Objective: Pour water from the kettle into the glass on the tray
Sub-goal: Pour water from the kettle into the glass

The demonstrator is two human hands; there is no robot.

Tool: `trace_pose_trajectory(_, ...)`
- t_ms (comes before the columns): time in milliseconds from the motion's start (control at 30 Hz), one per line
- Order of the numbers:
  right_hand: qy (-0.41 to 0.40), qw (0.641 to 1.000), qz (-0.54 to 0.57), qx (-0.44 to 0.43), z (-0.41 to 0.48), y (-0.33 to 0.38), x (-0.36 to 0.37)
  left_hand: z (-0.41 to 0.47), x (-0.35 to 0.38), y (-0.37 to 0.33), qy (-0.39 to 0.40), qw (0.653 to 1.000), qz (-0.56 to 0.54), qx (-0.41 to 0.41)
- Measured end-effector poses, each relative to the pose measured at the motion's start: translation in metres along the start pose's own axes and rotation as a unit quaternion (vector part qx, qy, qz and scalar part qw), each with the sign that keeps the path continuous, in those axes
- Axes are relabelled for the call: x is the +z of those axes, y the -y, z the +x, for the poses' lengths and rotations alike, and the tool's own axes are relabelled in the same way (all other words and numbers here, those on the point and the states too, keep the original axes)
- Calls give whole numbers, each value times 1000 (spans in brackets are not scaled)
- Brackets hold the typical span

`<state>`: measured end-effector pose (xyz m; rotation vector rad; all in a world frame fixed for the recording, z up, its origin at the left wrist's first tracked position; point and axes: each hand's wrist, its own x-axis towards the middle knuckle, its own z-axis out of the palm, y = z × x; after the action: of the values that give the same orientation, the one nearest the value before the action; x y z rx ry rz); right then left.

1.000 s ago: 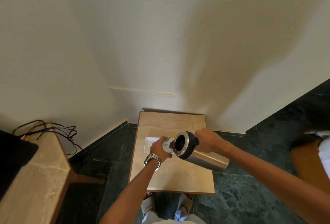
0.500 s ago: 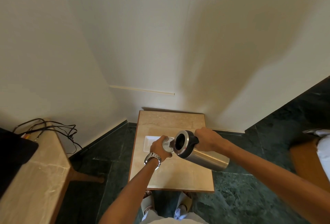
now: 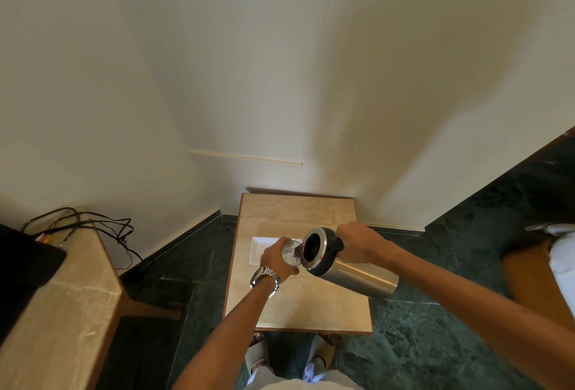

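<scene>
The glass (image 3: 291,253) stands on the white tray (image 3: 259,249), clear and partly hidden, its fill level too small to tell. The left hand (image 3: 278,258) steadies it, fingers wrapped round its side. Just above its rim tips the steel kettle (image 3: 345,265), lid opening facing the camera, its black handle clamped in the right hand (image 3: 357,243). The pouring step seems underway; next probably comes a steady tilt, then levelling before overflow onto the marble tabletop (image 3: 298,305).
</scene>
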<state>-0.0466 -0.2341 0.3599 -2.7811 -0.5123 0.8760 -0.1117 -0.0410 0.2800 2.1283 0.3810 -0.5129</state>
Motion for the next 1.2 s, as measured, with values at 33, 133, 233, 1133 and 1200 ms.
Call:
trace_pose_trajectory(33,1,1000,-3,0,0,0,0,0,0,0,1,1000,-2,-1)
trace_pose_trajectory(133,0,1000,-5,-3,-1,1,-1,-1,1,0,-2,1000,-5,-2)
trace_pose_trajectory(233,0,1000,-3,-2,-2,1,-2,-2,2,-1,-4,1000,-1,0)
trace_pose_trajectory(1133,7,1000,-8,8,-2,-4,4,1,10,0,-1,1000,-18,-11)
trace_pose_trajectory(1200,8,1000,-9,9,-1,-4,3,1,11,0,0,1000,-19,-12)
